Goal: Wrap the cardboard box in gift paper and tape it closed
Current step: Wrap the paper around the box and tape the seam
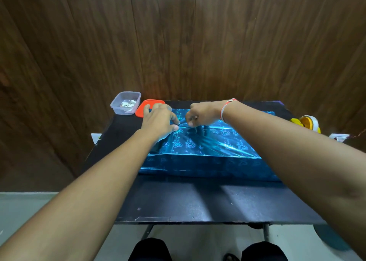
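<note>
A flat box covered in shiny blue gift paper (208,148) with a heart pattern lies in the middle of the black table (198,199). None of the cardboard shows. My left hand (160,120) rests on the far left part of the top, fingers spread and thumb pressing on the paper near the seam. My right hand (202,114) hovers just to the right of it over the seam, fingers curled with the tips pinched together; whether a bit of tape is between them I cannot tell. A yellow tape dispenser (308,123) stands at the table's right edge.
A clear plastic tub (125,102) holding small scraps sits at the far left corner, with its orange lid (147,106) lying next to it. A wooden wall stands right behind the table. My knees show below the near table edge.
</note>
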